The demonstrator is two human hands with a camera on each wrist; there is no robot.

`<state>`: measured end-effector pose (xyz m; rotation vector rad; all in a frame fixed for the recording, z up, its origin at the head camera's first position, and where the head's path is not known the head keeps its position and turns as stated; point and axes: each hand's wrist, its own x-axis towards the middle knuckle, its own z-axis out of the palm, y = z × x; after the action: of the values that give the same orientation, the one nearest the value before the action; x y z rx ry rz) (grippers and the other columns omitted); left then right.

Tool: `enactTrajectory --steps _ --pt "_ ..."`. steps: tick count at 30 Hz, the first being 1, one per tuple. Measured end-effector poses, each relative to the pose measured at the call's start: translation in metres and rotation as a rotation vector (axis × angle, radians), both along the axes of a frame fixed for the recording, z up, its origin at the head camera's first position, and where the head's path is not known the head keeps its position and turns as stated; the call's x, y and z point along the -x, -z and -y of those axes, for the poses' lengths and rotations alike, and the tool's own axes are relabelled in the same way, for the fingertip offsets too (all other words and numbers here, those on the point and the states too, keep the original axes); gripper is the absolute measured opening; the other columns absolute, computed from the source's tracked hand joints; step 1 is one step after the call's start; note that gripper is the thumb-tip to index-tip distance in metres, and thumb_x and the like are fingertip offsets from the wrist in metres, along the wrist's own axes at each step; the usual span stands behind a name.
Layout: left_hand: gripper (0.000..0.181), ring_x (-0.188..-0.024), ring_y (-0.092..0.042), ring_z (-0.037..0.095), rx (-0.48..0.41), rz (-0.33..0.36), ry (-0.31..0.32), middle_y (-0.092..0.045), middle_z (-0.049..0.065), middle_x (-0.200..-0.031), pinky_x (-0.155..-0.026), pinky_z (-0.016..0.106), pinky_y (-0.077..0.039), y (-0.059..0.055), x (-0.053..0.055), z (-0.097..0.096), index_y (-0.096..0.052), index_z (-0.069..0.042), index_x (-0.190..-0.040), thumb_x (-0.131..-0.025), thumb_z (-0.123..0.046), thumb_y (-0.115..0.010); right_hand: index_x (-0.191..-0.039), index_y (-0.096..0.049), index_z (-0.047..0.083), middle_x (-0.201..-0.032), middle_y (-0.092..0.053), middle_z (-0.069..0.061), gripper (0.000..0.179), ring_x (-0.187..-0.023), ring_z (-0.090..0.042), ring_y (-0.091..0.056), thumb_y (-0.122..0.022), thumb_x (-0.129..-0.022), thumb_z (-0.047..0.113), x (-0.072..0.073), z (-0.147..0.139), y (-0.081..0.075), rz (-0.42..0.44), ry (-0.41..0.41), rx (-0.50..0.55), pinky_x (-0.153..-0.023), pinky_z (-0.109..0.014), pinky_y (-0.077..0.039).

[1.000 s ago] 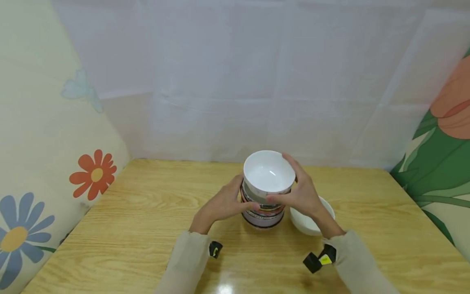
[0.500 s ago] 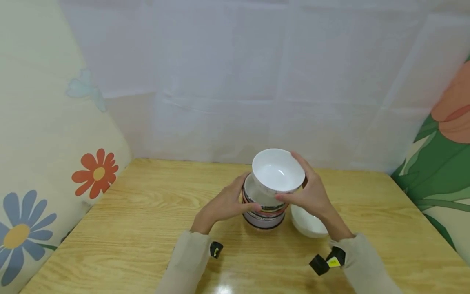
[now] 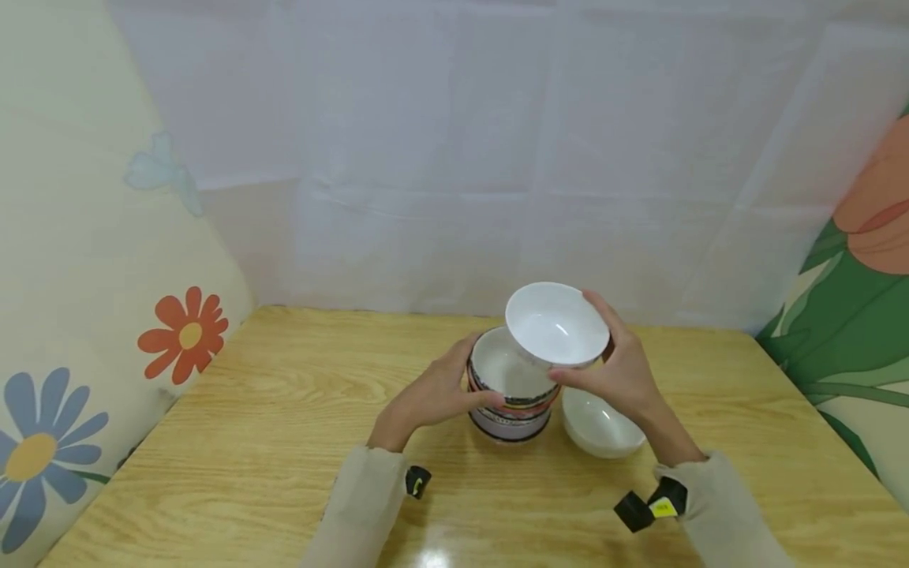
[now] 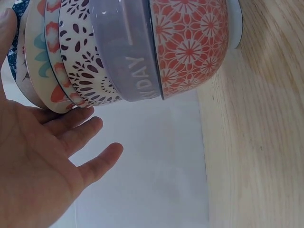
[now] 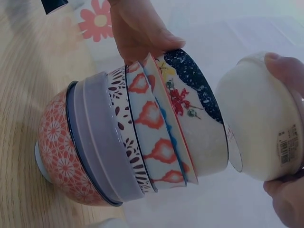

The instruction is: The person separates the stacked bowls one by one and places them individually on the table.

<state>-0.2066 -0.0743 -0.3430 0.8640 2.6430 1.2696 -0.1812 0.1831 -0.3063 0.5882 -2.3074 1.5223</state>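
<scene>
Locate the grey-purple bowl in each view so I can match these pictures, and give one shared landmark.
Head: grey-purple bowl just right of centre, below mid-height, low in the stack.
Left wrist: grey-purple bowl at the top, slightly left of centre.
Right wrist: grey-purple bowl left of centre, slightly below mid-height.
Shared landmark: the left hand, touching the stack in all three.

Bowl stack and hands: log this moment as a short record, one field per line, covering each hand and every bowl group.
Left hand: holds the upper part of the bowl stack
Right hand: grips the white bowl
White bowl: tilted, above and right of the stack; contact with it unclear
Stack bottom: red bowl with pale flower pattern
Next up: grey-purple lettered bowl
Loose bowl: on the wood-grain table, right of the stack
</scene>
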Motion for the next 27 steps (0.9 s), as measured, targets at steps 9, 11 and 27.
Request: enactTrajectory --steps 9,11,27 --pt "0.092 -0.134 -0.041 0.024 0.000 -0.020 0.005 -0.041 0.006 -0.145 -0.108 0.048 -0.036 -0.001 0.000 0.000 -0.025 -0.015 -0.150 -0.079 -0.041 -0.077 -0.149 -0.024 -0.001 -0.143 -0.038 -0.025 0.103 -0.120 -0.036 -0.046 -0.083 -0.066 -0.003 -0.006 -0.015 -0.002 -0.009 0.073 -0.034 -0.087 -0.005 -0.041" --pt "0.092 -0.134 -0.040 0.024 0.002 -0.015 0.003 -0.041 0.007 -0.146 -0.108 0.049 -0.036 -0.001 0.000 -0.001 -0.025 -0.015 -0.150 -0.078 -0.041 -0.077 -0.149 -0.023 -0.001 -0.144 -0.038 -0.025 0.103 -0.121 -0.036 -0.046 -0.083 -0.066 -0.003 -0.007 -0.018 -0.001 -0.008 0.089 -0.034 -0.087 -0.004 -0.041" --pt "0.094 -0.137 -0.037 0.025 0.007 0.005 -0.004 -0.037 0.007 -0.149 -0.108 0.051 -0.035 -0.001 -0.001 -0.001 -0.022 -0.017 -0.151 -0.079 -0.044 -0.076 -0.151 -0.023 0.004 -0.144 -0.039 -0.024 0.103 -0.110 -0.002 -0.047 -0.082 -0.068 -0.002 -0.015 -0.044 0.011 0.022 0.191 -0.028 -0.085 -0.002 -0.040"
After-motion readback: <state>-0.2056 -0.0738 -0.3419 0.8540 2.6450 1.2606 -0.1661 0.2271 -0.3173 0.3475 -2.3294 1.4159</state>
